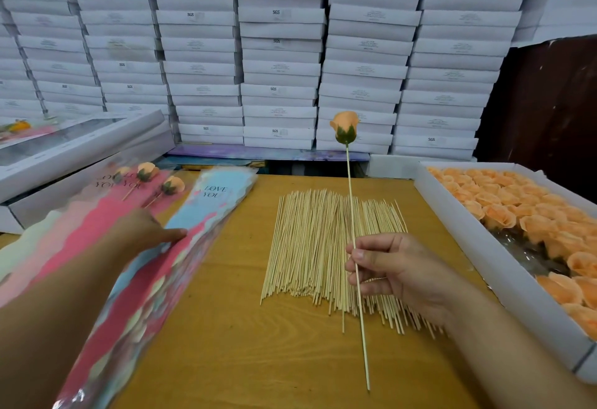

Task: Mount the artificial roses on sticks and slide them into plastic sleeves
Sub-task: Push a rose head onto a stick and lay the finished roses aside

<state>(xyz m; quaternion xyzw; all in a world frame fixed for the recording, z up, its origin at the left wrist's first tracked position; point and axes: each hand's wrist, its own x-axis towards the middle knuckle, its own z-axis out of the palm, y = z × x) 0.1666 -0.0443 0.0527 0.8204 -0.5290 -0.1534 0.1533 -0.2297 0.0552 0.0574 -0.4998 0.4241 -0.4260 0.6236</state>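
Orange rose (pixel 344 127) stood mounted on upright stick (pixel 353 231), frame centre; pink-blue sleeves (pixel 181 247) lay stacked lower left.

Wood, glossy plastic film and matt white card across a workbench.

The table (pixel 245 337) at the bottom centre is yellow-brown wood with a visible grain and a smooth, low sheen. The pile of sticks (pixel 319 247) in the middle is pale, bare wood, matt and thin. At lower left, the plastic sleeves (pixel 181 266) are glossy printed film in pink and blue that catches the light. On the right, a tray (pixel 484 266) of matt white card holds peach roses (pixel 504 208) with soft, matt, papery-looking petals. One rose (pixel 345 125) stands on a stick (pixel 353 224) at the centre. The stacked boxes (pixel 277 53) across the top are matt white card.
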